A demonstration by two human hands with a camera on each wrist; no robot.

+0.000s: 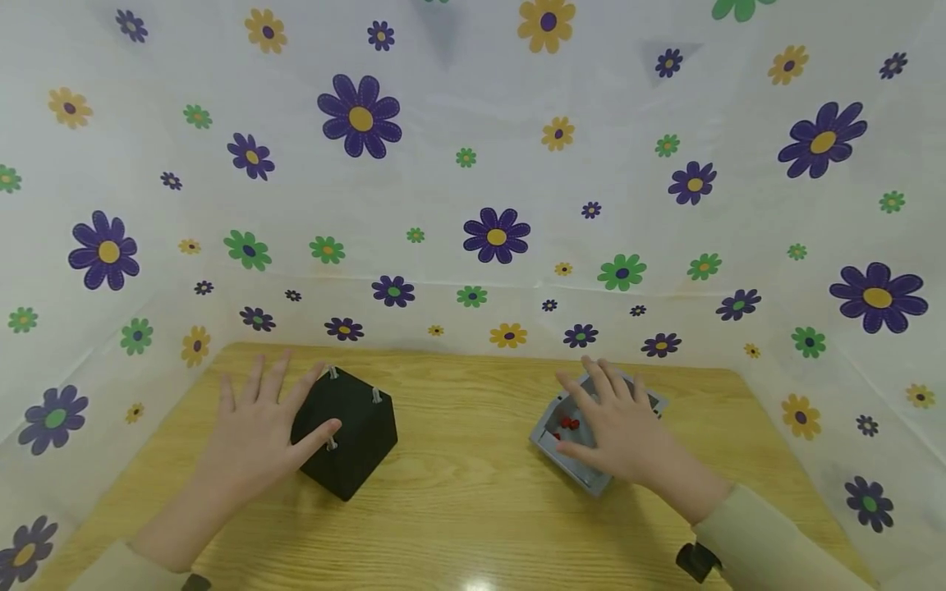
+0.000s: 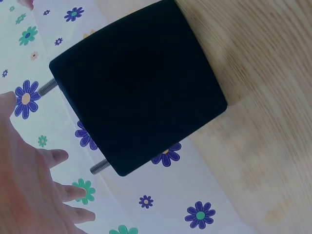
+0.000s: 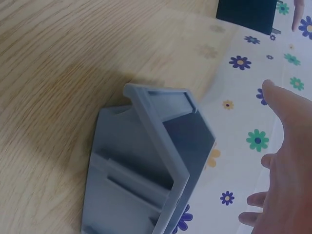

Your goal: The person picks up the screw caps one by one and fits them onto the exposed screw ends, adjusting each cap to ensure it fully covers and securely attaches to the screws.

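Observation:
A black block (image 1: 353, 439) with several threaded metal studs sticking up from its top stands at the left of the table. Over its left side, my left hand (image 1: 254, 439) is spread with straight fingers and holds nothing. In the left wrist view the block (image 2: 139, 87) shows a dark side face and two studs. On the right sits a grey open tray (image 1: 569, 469) with small red pieces (image 1: 569, 423) inside. My right hand (image 1: 621, 427) hovers above it, fingers spread, hiding part of it. The right wrist view shows the tray's ribbed side (image 3: 129, 170) apart from the hand.
Both things stand on a light wood-grain table (image 1: 458, 476). A white sheet with purple, yellow and green flowers (image 1: 443, 189) hangs behind the table and along both sides. A dark band (image 1: 697, 562) is at the right sleeve.

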